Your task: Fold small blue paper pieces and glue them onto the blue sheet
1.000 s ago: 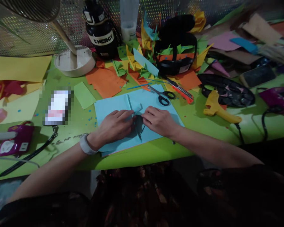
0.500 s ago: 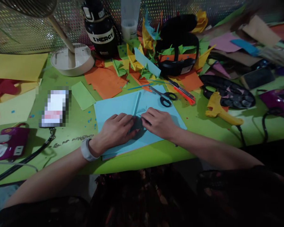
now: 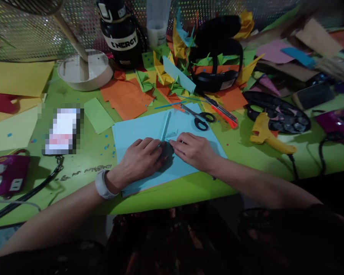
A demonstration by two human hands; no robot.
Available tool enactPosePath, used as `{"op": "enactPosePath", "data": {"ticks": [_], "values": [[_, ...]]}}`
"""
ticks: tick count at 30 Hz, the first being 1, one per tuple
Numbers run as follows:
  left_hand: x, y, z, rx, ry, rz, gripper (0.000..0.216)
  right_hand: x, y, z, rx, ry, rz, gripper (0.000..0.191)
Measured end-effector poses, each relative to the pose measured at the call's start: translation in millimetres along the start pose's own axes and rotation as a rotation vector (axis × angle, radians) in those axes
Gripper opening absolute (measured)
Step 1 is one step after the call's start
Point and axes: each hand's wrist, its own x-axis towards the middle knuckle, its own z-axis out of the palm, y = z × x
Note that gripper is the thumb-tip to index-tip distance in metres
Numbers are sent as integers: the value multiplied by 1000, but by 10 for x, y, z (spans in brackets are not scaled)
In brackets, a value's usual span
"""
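Light blue paper sheets (image 3: 129, 133) lie stacked at the table's front edge, under both hands. A small folded light blue paper (image 3: 171, 134) sticks out beyond my fingertips. My left hand (image 3: 143, 158), with a pale band on its wrist, has its fingers curled and pressed at the near left end of that piece. From the other side my right hand (image 3: 192, 151) pinches it, thumb and fingers together. The piece is mostly hidden by the fingers. A slim light blue stick (image 3: 166, 125), perhaps a pen, lies on the sheets just beyond the left fingertips.
Black-handled scissors (image 3: 202, 121) and a red utility knife (image 3: 225, 114) lie behind the sheets. To the right is a yellow glue gun (image 3: 271, 135) beside a black tray (image 3: 286, 114). A phone (image 3: 63, 130) lies left. Behind stand a black bottle (image 3: 122, 42) and folded paper shapes (image 3: 174, 72).
The hands stay almost in place over the sheets, with the right fingers shifted slightly left and down on the small paper. The whole view has moved a little.
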Motion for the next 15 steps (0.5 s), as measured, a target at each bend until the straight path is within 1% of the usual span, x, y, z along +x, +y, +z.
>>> {"op": "enactPosePath", "data": {"ticks": [6,10,15], "values": [[17,-6,9,-14,3,-14,30,10,28,-35,-90,24,-107,30],[22,-10,3,-29,-20,-25,30,3,51,-55,-136,-5,-123,31],[29,-10,6,-16,-24,-21,31,-1,64,-31,-115,25,-117,29]]}}
